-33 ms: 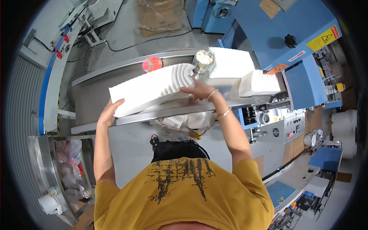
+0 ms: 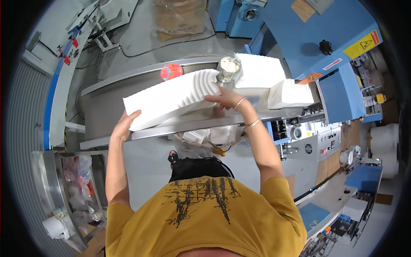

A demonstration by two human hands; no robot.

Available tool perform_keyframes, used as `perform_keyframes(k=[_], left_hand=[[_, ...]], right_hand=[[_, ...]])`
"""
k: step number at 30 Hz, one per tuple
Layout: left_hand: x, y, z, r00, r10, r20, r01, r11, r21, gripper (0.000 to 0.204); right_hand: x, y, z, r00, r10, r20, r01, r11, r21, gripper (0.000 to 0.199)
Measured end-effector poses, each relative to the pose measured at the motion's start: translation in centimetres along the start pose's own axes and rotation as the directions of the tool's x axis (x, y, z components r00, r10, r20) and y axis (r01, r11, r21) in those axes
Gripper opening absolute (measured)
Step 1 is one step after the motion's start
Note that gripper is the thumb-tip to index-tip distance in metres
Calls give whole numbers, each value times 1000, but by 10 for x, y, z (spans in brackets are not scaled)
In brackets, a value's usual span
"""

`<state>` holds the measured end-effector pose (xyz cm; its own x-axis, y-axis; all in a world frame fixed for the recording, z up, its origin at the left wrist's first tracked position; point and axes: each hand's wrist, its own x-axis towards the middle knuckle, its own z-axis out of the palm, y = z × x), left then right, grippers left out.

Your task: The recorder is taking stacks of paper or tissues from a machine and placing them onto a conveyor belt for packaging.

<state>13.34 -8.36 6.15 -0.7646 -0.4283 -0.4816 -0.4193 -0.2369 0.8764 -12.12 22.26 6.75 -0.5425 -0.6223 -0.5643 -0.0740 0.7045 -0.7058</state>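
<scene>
A long stack of thin white paper-like sheets (image 2: 171, 92) lies slantwise over the steel trough-like table (image 2: 100, 109), its right end rippled into waves. My left hand (image 2: 125, 124) grips the stack's left end, with the thumb on the upper side and the fingers partly hidden. At the rippled right end, my right hand (image 2: 225, 97) holds the near side of the stack between thumb and fingers; some fingertips are hidden. A clear jar (image 2: 229, 68) with pale pieces stands just beyond that end. Behind the stack lies a round red-and-blue object (image 2: 171, 72).
To the right on the table rest a large white stack (image 2: 260, 70) and a smaller white stack (image 2: 291, 93). A blue machine (image 2: 342, 92) borders the table's right end. Below the near steel rail (image 2: 180, 129) sits a plastic-lined container (image 2: 220, 136) with white scraps. A shelf (image 2: 53, 171) stands at lower left.
The whole view has shifted very slightly. My right hand has barely moved along the rippled end; both hands stay on the white stack.
</scene>
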Motion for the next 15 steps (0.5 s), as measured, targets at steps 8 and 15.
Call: perform_keyframes(k=[8, 15], left_hand=[[4, -7, 26, 998, 64, -17, -64, 997, -49, 90], [6, -6, 31, 995, 97, -12, -98, 995, -23, 85]], right_hand=[[-12, -1, -35, 891, -118, -439, -199, 767, -610, 83], [92, -133, 63, 717, -616, -327, 181, 617, -766, 62]])
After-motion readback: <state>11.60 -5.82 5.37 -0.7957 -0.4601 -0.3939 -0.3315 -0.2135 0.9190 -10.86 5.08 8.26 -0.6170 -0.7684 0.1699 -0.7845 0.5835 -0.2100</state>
